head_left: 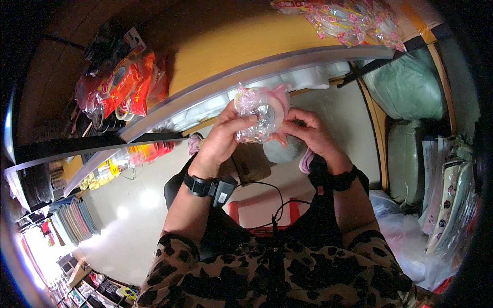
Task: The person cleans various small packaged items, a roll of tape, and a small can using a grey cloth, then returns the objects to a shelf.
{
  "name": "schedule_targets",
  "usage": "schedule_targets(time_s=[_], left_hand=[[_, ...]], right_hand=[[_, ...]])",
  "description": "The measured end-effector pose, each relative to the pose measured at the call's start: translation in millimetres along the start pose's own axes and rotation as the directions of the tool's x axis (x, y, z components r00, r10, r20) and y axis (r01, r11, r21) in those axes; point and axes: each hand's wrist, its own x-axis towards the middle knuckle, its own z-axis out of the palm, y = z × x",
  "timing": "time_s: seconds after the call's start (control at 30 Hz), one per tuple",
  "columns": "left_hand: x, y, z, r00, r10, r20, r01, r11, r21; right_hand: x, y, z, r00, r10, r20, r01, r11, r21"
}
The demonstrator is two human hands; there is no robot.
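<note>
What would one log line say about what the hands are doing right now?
left hand: grips clear packet | right hand: holds packet's other side | packet: raised before shelf edge | nearby: red packets on shelf

- A wooden tabletop (241,43) with a grey metal edge is curving across the upper part of the view, and warm light is falling on it.
- A pale, glossy floor (133,205) is reflecting bright spots of overhead light.
- Red and orange packets (126,84) are lying heaped on the table's left part, and clear packets with pink print (354,20) are sitting at its far right end.
- Green-wrapped bundles (405,87) are standing stacked at the right (the lower one is darker).
- Flat packaged goods (452,195) are leaning by the right rim, above a clear plastic bag (411,246).
- A red stool (267,208) is showing low in the middle.
</note>
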Motion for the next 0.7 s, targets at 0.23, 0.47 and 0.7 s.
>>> schedule_targets(time_s=[0.23, 0.47, 0.7], left_hand=[[1.1, -2.8, -2.1, 0.999, 0.046, 0.0, -0.046, 0.999, -0.002], [-1.1, 1.6, -5.1, 0.988, 0.094, -0.12, -0.102, 0.993, -0.064], [-0.7, 2.2, -8.9, 0.988, 0.131, -0.076, -0.133, 0.991, -0.021]], right_hand=[[2.2, -1.1, -0.6, 0.998, 0.039, -0.049, -0.03, 0.984, 0.177], [-1.9, -13.1, 6.1, 0.966, 0.225, 0.126, -0.232, 0.971, 0.047], [-3.0, -11.0, -3.2, 0.985, 0.138, 0.099, -0.161, 0.944, 0.286]])
